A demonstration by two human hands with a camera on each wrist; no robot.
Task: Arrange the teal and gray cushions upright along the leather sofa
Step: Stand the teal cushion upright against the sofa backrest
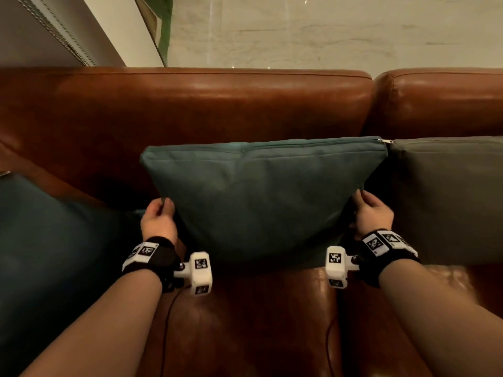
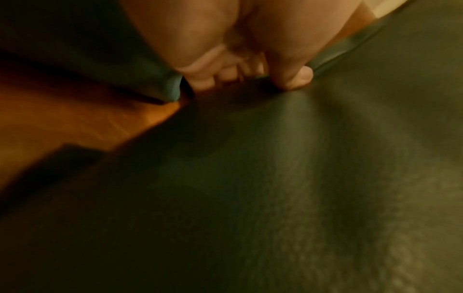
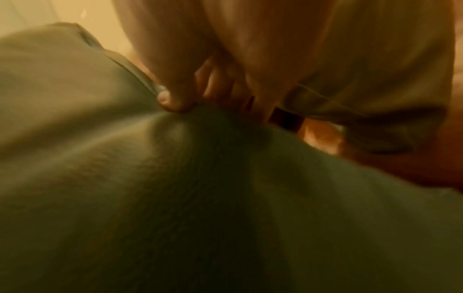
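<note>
A teal cushion stands upright against the backrest of the brown leather sofa, zipper edge on top. My left hand pinches its left side edge, thumb on the front face; up close the left hand grips the teal cushion. My right hand pinches the right side edge; the wrist view shows the right hand with its thumb pressed into the teal cushion. A gray cushion stands upright just to the right, touching it. Another teal cushion lies at the left.
The sofa seat stretches toward me below the cushion, with thin cables running across it. A second backrest section begins at the right. Behind the sofa are a pale marble wall and a blind.
</note>
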